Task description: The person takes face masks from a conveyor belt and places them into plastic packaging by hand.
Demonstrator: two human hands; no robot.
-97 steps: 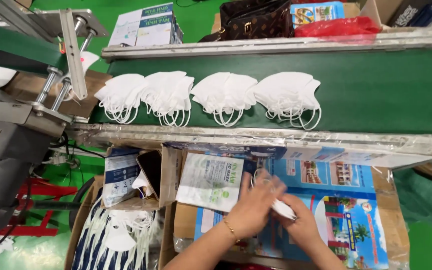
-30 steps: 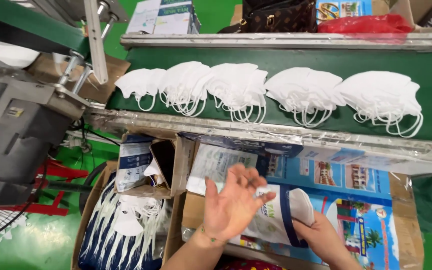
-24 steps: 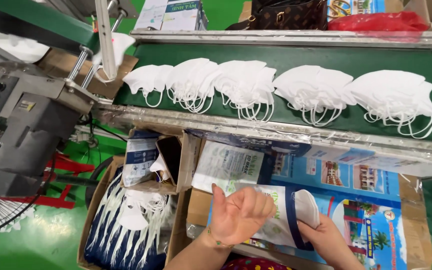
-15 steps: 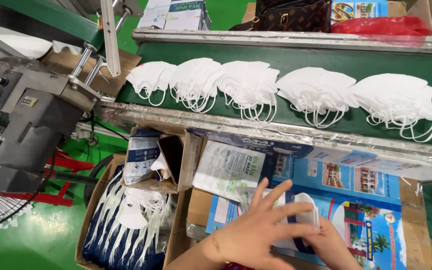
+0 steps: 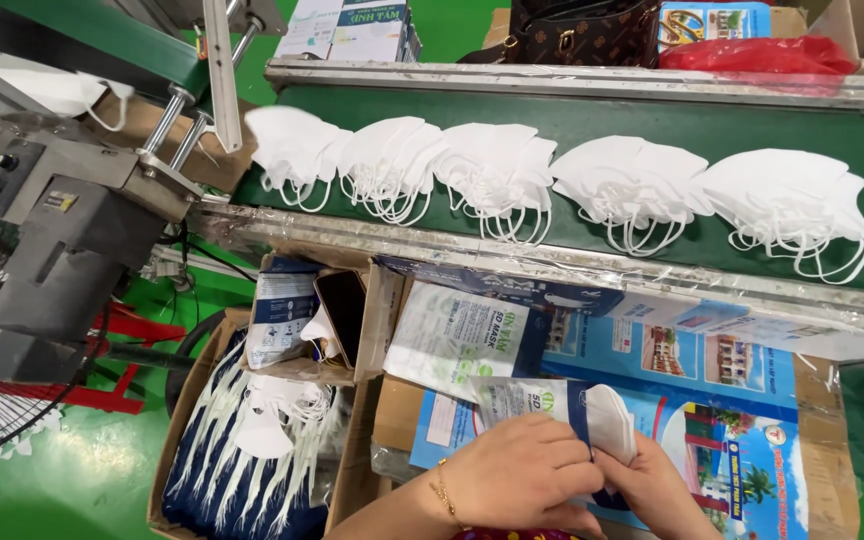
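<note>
Head view, looking down: both hands meet low in the picture over a printed plastic mask pouch (image 5: 532,405), with a stack of white folded masks (image 5: 612,420) sticking out of its open right end. The left hand (image 5: 522,475) lies on top of the pouch, its fingers (image 5: 567,470) curled narrow and pressing on the plastic just beside the pouch mouth; a thin gold bracelet (image 5: 440,490) sits at its wrist. The right hand (image 5: 657,490) comes up from below, fingers closed in a pinch at the lower edge of the mask stack, touching the left fingertips. The white mask edges stand just above and to the right of both sets of fingertips, while the pouch body runs off to the left, above the left knuckles.

Above the fingers lies another flat printed pouch (image 5: 457,335), resting on a cardboard box with a colourful blue printed flap (image 5: 742,400). Well to the left of the left hand, an open carton (image 5: 252,440) holds loose masks in blue and white. Just above that, a smaller cardboard box (image 5: 367,320) holds packets and a dark phone (image 5: 342,310). Far beyond the fingers, a green conveyor belt (image 5: 592,125) carries five fanned piles of white masks (image 5: 497,165) in a row. A grey metal machine (image 5: 62,240) stands at the far left.
</note>
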